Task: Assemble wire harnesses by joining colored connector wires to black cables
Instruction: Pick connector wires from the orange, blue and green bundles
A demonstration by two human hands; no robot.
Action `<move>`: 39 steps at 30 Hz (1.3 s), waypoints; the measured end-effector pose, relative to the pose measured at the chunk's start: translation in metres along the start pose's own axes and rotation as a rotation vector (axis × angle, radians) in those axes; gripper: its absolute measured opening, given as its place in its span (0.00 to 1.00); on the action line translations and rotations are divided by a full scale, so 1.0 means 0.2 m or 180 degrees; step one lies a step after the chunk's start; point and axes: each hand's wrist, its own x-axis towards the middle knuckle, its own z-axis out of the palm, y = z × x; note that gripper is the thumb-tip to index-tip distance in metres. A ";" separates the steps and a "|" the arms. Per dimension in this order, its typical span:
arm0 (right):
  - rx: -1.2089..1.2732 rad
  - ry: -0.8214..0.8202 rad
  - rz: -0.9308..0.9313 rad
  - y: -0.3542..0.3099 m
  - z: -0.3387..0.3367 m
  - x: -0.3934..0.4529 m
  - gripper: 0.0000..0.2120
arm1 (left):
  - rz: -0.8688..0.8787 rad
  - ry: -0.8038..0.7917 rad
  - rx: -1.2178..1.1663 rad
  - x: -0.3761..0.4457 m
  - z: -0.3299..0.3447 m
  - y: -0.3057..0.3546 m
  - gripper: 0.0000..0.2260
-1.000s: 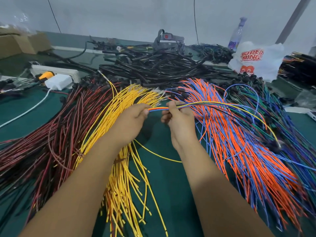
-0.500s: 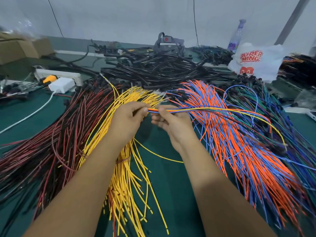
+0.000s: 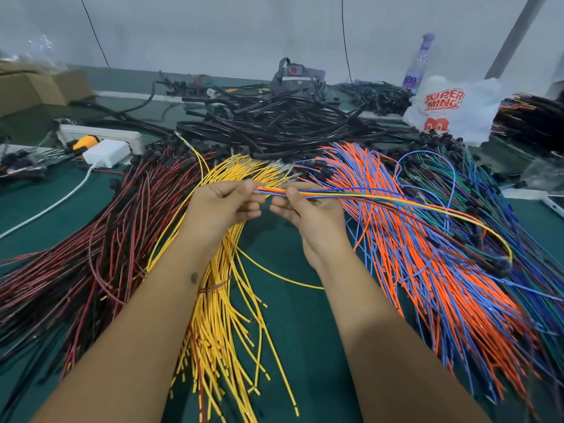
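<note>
My left hand [image 3: 224,206] pinches the near end of a thin bundle of coloured wires [image 3: 366,197], yellow, blue, orange and green side by side. My right hand [image 3: 308,209] pinches the same bundle just to the right, and the wires arc away to a black connector [image 3: 500,265] at the right. Below my hands lies a fan of yellow wires [image 3: 222,315]. Orange and blue wires [image 3: 427,270] spread to the right, red and black wires [image 3: 91,257] to the left. A heap of black cables [image 3: 274,126] lies behind.
The bench has a green mat [image 3: 290,315]. A white power strip [image 3: 100,135] with a white charger [image 3: 105,152] sits at the back left, cardboard boxes [image 3: 39,87] beyond it. A white plastic bag [image 3: 451,108] and a bottle [image 3: 418,65] stand at the back right.
My right hand has slid left along the bundle, closer to my left hand. Both hands keep their hold on the wires.
</note>
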 end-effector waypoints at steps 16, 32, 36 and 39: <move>-0.0128 -0.0894 0.0224 -0.01 0.06 -0.06 0.04 | -0.0349 -0.0144 -0.1008 -0.01 0.04 0.05 0.29; 0.0229 -0.0743 0.0224 0.00 0.06 -0.04 0.06 | -0.0332 -0.0345 -0.1066 0.01 0.02 0.03 0.16; 0.0244 -0.0593 0.0152 0.00 0.04 -0.03 0.06 | -0.0246 -0.0340 -0.0626 0.00 0.01 0.02 0.06; 0.0167 -0.0503 0.0118 0.00 0.03 -0.03 0.06 | -0.0180 -0.0194 -0.0475 -0.01 0.00 0.01 0.05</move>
